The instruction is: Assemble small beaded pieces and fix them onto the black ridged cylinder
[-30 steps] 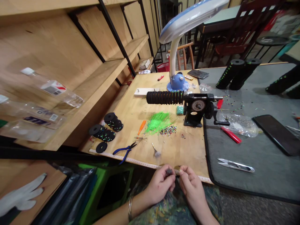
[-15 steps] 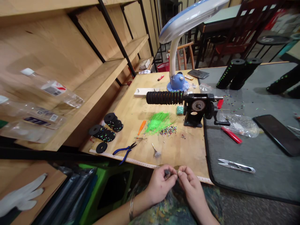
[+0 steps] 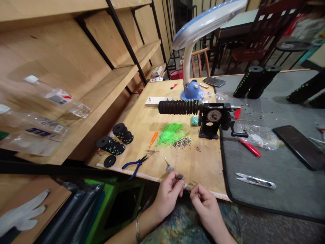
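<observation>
My left hand (image 3: 169, 190) is closed round a small dark grey piece (image 3: 180, 176) at the table's front edge; most of it is hidden by the fingers. To its right, my right hand (image 3: 205, 200) pinches the end of a thin strand (image 3: 189, 191). The hands are apart. Just beyond my left hand lies a grey tuft with a thin stem (image 3: 169, 166). Blue-handled pliers (image 3: 134, 166) rest to the left. Further back are a pile of bright green strands (image 3: 171, 134), colourful beads (image 3: 181, 143) and an orange-handled tool (image 3: 153, 139).
A black hand-cranked winder (image 3: 213, 117) carries a row of black foam discs (image 3: 177, 107). Black foam spools (image 3: 110, 145) stand at the left edge. Thread snips (image 3: 255, 180), a red tool (image 3: 250, 147) and a phone (image 3: 299, 145) lie on the grey mat (image 3: 243, 200). A lamp (image 3: 193, 89) stands behind.
My hands have separated: the left moved slightly up and left with the small dark piece, the right slightly down. A thin strand now shows at my right fingertips.
</observation>
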### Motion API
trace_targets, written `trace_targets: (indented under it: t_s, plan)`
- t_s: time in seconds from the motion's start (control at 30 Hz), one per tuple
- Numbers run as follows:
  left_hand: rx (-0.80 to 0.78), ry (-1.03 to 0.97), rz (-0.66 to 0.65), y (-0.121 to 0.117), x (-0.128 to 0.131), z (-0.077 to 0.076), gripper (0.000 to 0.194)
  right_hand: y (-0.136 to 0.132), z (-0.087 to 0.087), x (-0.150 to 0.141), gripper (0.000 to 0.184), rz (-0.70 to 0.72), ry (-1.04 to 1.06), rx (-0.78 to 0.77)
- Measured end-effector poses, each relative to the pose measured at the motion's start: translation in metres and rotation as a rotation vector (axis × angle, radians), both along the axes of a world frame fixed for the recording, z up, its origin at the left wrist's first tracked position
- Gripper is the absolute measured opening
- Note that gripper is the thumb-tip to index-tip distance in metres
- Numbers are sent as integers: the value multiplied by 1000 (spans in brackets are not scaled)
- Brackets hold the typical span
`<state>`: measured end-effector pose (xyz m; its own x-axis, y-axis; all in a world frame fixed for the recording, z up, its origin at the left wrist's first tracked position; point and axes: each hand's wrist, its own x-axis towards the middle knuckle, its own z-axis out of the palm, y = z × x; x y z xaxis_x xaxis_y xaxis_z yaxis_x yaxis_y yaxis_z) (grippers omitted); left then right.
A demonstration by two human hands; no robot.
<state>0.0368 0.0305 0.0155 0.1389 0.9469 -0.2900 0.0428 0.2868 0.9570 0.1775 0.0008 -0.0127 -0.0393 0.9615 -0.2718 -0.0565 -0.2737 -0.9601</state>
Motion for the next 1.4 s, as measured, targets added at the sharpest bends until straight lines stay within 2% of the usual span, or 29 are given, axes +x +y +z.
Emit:
trace_targets:
  t_s: [0.23,0.37,0.63,0.87,1.4]
  plan:
    - [-36,-50,106,11,-11,2,27,-7,-10,7,19,-41,0,-7]
    - [-96,-40,22,10,-17,7,26,-7,-14,6,30,-102,144,-92]
    - [-192,-48,-80,-4,-12,1,30,4,6,3,48,-159,165,-148]
    - [-214,-79,-125,-7,-6,1,33,6,-1,1,47,-195,200,-177]
    - [-222,-137,-106,-9,0,-3,38,7,-4,-4,47,-202,225,-189]
